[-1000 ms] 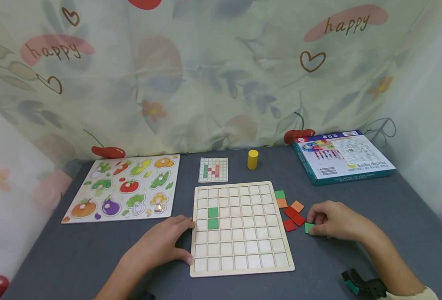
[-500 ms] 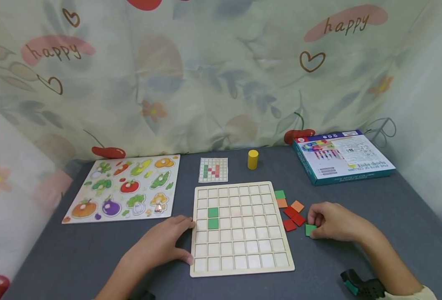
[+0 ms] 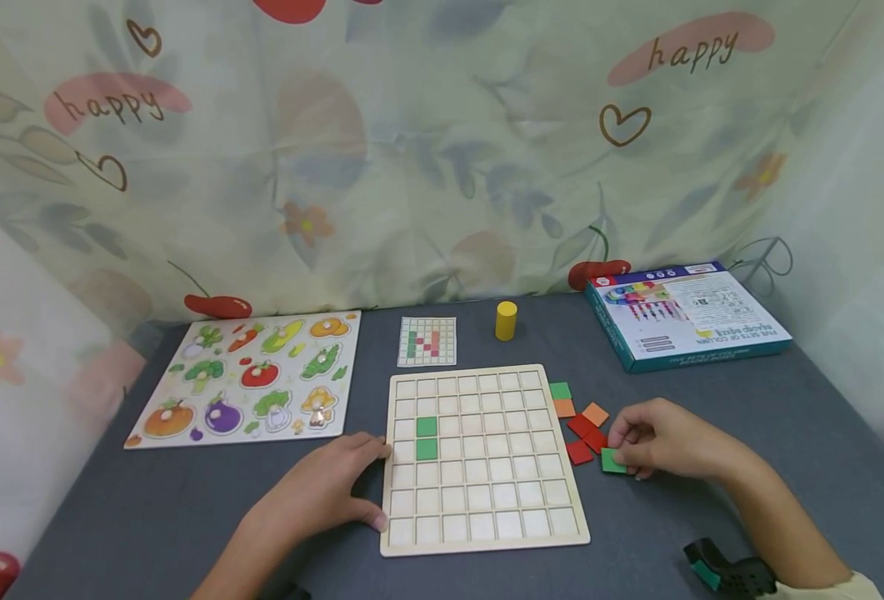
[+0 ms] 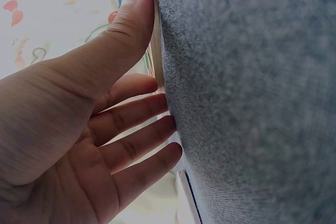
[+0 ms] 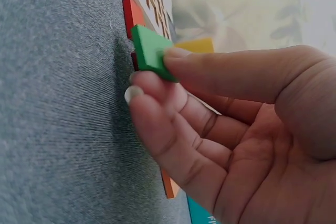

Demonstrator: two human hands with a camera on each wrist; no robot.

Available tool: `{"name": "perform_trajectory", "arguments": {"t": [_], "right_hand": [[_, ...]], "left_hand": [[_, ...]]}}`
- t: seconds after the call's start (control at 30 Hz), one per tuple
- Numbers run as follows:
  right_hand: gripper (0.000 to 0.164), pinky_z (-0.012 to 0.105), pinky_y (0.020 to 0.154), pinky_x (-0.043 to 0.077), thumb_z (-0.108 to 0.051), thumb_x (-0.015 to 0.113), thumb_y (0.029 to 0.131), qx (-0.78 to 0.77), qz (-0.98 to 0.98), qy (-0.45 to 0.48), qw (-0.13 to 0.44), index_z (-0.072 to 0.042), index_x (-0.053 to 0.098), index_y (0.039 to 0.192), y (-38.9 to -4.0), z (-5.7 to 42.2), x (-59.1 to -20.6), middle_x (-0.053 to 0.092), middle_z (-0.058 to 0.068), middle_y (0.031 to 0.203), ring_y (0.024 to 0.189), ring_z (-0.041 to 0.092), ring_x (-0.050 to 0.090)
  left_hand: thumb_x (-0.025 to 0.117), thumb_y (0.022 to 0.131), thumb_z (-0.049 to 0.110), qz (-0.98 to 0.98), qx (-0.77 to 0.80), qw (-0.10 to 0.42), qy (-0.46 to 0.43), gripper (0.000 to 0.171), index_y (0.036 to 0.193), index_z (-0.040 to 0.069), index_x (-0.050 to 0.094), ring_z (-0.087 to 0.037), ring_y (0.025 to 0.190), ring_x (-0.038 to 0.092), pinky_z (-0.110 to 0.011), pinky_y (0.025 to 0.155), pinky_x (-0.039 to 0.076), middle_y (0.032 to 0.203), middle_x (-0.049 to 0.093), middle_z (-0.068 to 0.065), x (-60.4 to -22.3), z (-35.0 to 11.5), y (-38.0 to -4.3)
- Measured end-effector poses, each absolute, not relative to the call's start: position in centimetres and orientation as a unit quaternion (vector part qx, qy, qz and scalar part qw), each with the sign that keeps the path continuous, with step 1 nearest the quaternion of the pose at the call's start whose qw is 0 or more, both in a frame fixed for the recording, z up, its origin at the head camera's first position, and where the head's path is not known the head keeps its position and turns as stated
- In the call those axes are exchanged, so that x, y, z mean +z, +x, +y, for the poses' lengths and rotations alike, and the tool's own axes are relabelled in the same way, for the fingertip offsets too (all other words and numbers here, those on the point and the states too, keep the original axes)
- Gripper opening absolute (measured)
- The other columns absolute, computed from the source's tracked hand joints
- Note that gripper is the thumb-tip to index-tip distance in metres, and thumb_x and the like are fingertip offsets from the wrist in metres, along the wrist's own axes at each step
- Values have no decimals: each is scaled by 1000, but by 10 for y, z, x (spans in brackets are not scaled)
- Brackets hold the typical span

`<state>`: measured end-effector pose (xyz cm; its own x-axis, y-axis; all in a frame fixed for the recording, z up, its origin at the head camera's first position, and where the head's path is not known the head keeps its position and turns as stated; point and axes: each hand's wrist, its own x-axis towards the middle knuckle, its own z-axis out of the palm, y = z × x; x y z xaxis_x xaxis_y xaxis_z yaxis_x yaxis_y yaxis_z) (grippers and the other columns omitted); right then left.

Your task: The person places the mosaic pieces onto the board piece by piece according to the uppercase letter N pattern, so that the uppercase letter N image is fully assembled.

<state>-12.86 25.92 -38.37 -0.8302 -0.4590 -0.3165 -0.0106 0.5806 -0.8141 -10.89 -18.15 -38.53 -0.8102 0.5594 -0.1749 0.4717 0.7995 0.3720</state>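
A wooden grid board (image 3: 486, 551) lies on the dark table, with two green tiles (image 3: 427, 427) set one below the other in its second column. My left hand (image 3: 329, 483) rests at the board's left edge; its thumb and fingers touch the rim with the fingers fairly straight, as the left wrist view shows. To the right of the board my right hand (image 3: 666, 442) pinches a green square tile (image 5: 149, 51) between thumb and fingers, lifted off the cloth in the right wrist view. Red tiles (image 3: 580, 452) and orange tiles (image 3: 596, 413) lie between that hand and the board.
Behind the board lie a small pattern card (image 3: 427, 342) and an upright yellow cylinder (image 3: 506, 321). A vegetable puzzle board (image 3: 242, 382) is at the left, a flat game box (image 3: 689, 317) at the back right. Another green tile (image 3: 560, 391) lies by the board's right edge.
My right hand has picked the green tile up from the cloth and shifted it slightly left, towards the red tiles. The left hand has stayed at the board's edge.
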Motion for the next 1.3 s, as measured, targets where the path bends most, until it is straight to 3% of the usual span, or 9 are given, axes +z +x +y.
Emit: {"name": "perform_trajectory", "arguments": {"t": [0.37, 0.63, 1.3], "right_hand": [[12, 34, 68, 60, -3, 68, 94, -496, 813, -135, 274, 5, 68, 103, -135, 263, -390, 68, 11, 90, 74, 26, 67], [16, 35, 71, 60, -4, 67, 95, -516, 802, -122, 276, 7, 68, 106, -137, 262, -389, 69, 14, 88, 75, 25, 67], [13, 32, 68, 60, -6, 70, 92, -519, 800, -138, 268, 4, 70, 101, -144, 208, -379, 69, 13, 87, 73, 23, 67]], "left_hand": [[87, 68, 52, 938, 155, 132, 281, 80, 130, 7, 63, -26, 117, 58, -49, 98, 48, 129, 61, -10, -387, -183, -109], [87, 67, 55, 939, 155, 141, 272, 82, 129, 8, 63, -25, 119, 57, -48, 99, 47, 130, 61, -9, -386, -181, -111], [88, 66, 53, 942, 150, 147, 263, 81, 129, 9, 64, -24, 115, 57, -48, 100, 48, 128, 61, -8, -385, -180, -110]]}}
